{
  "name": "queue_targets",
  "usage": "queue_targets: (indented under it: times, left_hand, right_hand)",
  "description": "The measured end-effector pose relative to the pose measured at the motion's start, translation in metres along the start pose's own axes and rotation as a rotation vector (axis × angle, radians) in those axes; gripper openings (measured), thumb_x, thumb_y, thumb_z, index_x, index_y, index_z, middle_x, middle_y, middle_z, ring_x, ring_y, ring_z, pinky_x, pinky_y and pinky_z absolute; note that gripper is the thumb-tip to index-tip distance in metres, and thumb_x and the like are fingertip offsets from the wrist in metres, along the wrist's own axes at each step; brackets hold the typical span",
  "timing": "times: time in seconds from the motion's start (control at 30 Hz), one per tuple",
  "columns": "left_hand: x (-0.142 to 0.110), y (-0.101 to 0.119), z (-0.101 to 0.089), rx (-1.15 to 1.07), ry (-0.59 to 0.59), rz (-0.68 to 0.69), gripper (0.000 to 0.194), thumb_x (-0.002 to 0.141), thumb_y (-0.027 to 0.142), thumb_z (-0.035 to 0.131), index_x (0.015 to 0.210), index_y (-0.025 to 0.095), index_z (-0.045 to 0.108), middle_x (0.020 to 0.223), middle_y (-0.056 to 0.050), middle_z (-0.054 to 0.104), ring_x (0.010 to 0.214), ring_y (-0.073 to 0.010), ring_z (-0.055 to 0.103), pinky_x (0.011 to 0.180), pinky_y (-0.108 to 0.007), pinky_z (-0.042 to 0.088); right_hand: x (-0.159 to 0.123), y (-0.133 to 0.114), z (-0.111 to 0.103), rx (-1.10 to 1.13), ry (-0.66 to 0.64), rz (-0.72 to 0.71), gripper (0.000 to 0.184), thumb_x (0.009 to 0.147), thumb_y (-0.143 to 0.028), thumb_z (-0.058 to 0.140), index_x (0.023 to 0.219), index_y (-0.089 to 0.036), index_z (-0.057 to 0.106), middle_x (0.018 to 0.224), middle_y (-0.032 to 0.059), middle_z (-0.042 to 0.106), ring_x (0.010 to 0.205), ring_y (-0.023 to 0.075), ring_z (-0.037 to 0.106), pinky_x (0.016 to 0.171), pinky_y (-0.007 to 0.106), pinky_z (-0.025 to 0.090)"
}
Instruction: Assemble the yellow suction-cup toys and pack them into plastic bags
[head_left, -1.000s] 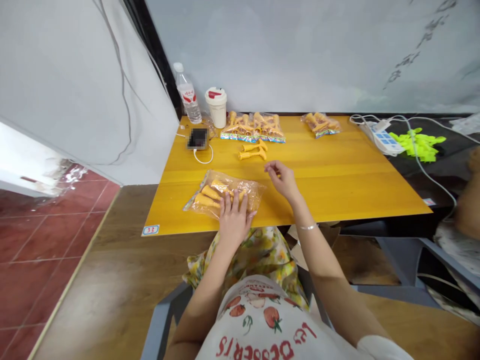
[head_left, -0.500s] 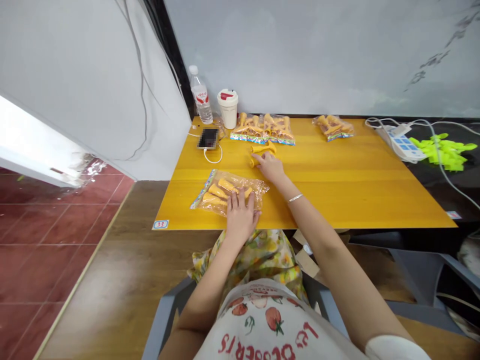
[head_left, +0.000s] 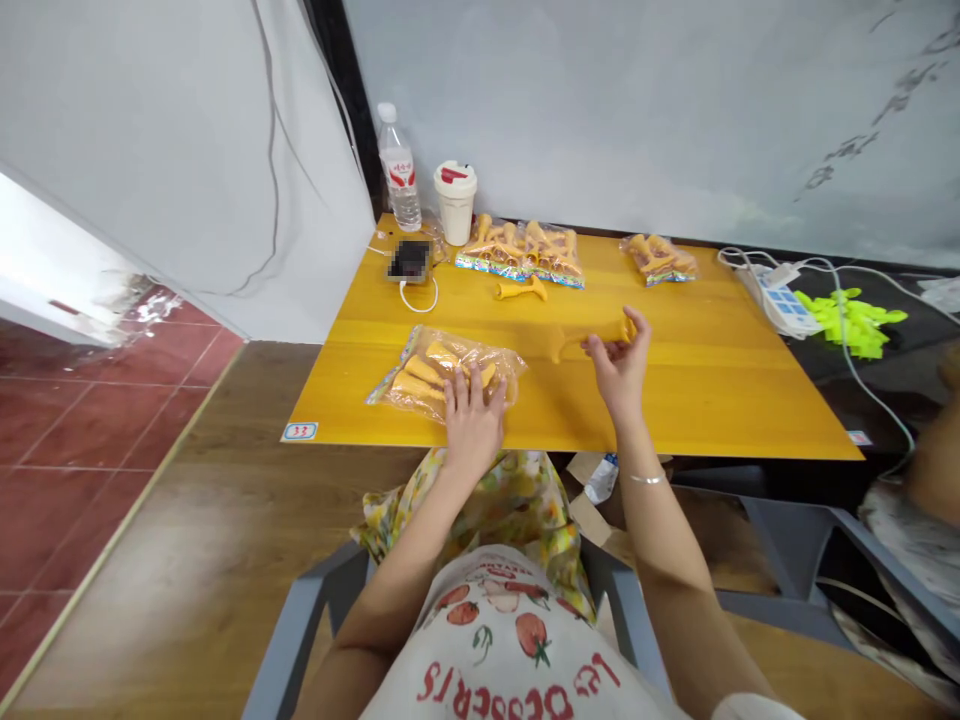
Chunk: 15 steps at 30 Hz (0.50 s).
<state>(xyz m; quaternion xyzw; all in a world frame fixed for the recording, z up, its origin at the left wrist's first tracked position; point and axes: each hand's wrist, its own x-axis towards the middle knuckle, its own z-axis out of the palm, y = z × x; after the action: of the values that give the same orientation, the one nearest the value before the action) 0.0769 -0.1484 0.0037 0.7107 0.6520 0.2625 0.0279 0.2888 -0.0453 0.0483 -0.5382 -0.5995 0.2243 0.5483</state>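
While left hand (head_left: 471,425) lies on a clear plastic bag (head_left: 450,377), right hand (head_left: 619,367) holds an orange moulded piece (head_left: 589,338) over the table (head_left: 675,400)

Right grip: partly closed, thumb and fingertips pinching one end of the piece; the flared end points toward the left hand. Piece lies roughly level, clear of the bag, its exact height above the table not readable.

Left grip: open, palm down, fingers spread on the bag, not closed on it. Bag sits near the front edge of the table and contains several similar orange pieces.

Further back on the table: a loose orange piece (head_left: 521,290), lying alone just in front of a filled bag of orange pieces (head_left: 519,252); a second filled bag (head_left: 658,259) to its right. Back left corner: a water bottle (head_left: 399,170), a white lidded cup (head_left: 455,200), and a phone (head_left: 410,260) with a white cable (head_left: 415,305), its screen obscured. A "33" label (head_left: 301,431) marks the front left corner.

Beyond the right end of the table: a power strip (head_left: 780,308) beside lime-green pieces (head_left: 847,322).
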Motion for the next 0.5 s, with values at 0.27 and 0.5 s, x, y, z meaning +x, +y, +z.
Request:
queue_targets:
  times: [0.27, 0.5]
  left_hand:
    - [0.000, 0.012, -0.007, -0.106, 0.089, -0.037, 0.050, 0.102, 0.032, 0.037, 0.151, 0.023, 0.043, 0.162, -0.014, 0.032, 0.154, -0.0339, 0.018, 0.122, -0.066, 0.016]
    - [0.002, 0.024, -0.026, -0.078, 0.014, -0.013, 0.052, 0.103, 0.032, 0.032, 0.155, 0.026, 0.035, 0.165, -0.010, 0.026, 0.156, -0.0328, 0.009, 0.123, -0.065, 0.013]
  right_hand:
    - [-0.101, -0.017, 0.011, 0.386, -0.001, 0.331, 0.054, 0.084, -0.049, 0.067, 0.119, -0.028, 0.032, 0.092, 0.0021, 0.068, 0.074, 0.0172, 0.072, 0.085, 0.040, 0.059]
    - [-0.121, -0.025, 0.077, 0.475, -0.105, 0.234, 0.037, 0.085, -0.052, 0.068, 0.104, -0.026, 0.048, 0.099, 0.0019, 0.061, 0.090, 0.0158, 0.065, 0.086, 0.032, 0.056]
